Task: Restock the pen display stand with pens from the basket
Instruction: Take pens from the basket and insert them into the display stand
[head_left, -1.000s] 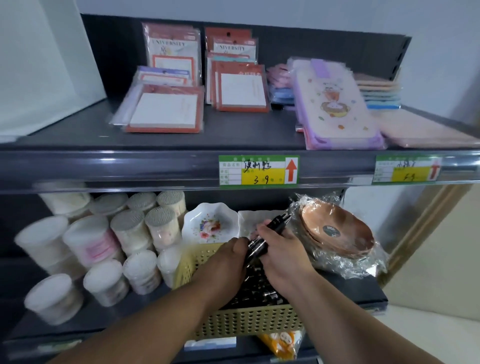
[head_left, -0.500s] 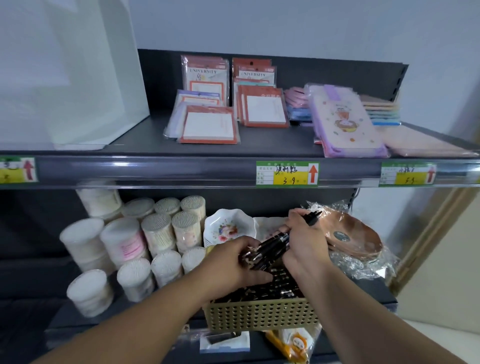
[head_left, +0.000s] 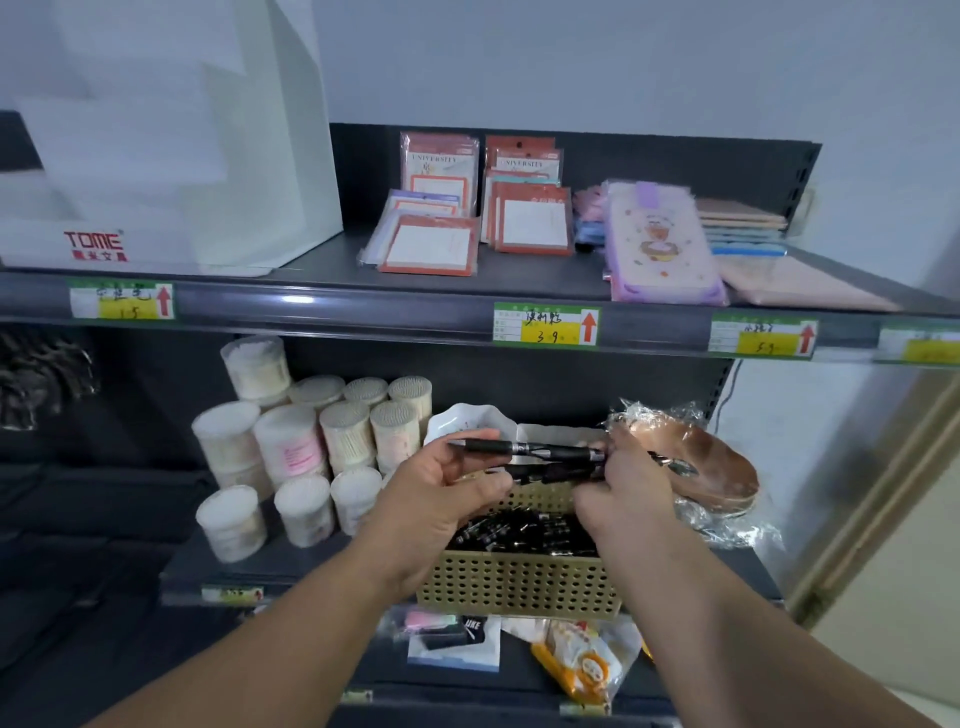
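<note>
At the dark grey lower shelf (head_left: 311, 561), the black plastic pens (head_left: 535, 451) are now lifted level above the perforated tan basket (head_left: 519, 582) at its front edge. The left hand (head_left: 436, 493) and right hand (head_left: 623, 493) grip opposite ends, ready for the white stepped display stand (head_left: 208, 156).

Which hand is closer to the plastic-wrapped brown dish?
Right. The right hand grips the pens just beside the brown dish; the left hand holds their other end, farther left.
</note>
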